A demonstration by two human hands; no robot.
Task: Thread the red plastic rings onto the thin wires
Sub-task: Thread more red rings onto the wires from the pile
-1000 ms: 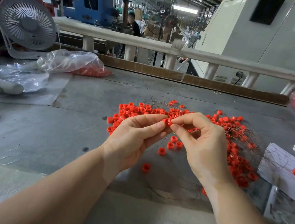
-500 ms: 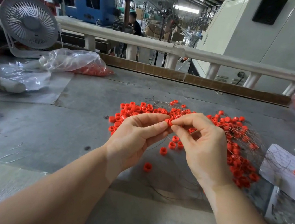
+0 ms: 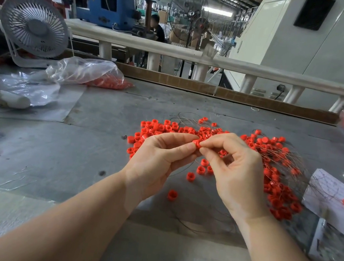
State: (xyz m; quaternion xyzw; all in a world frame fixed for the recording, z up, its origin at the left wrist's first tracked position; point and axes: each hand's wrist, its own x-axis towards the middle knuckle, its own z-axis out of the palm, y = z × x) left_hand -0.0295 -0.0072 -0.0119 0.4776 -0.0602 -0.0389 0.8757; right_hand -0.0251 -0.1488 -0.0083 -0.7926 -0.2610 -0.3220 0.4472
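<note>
I pinch one little red ring (image 3: 196, 143) between my left hand (image 3: 158, 161) and right hand (image 3: 234, 174), above the ring pile (image 3: 210, 135) at twelve o'clock on the desk (image 3: 52, 157); it looks light and slippery, the wire (image 3: 179, 173) bendy, so I squeeze its sides.

A grey tabletop (image 3: 95, 164) ends at a white railing (image 3: 177, 52), with a white desk fan (image 3: 34, 27) at its left corner, a blue machine (image 3: 109, 4) and a pale cabinet (image 3: 312, 39) beyond, under a daylit factory roof.
</note>
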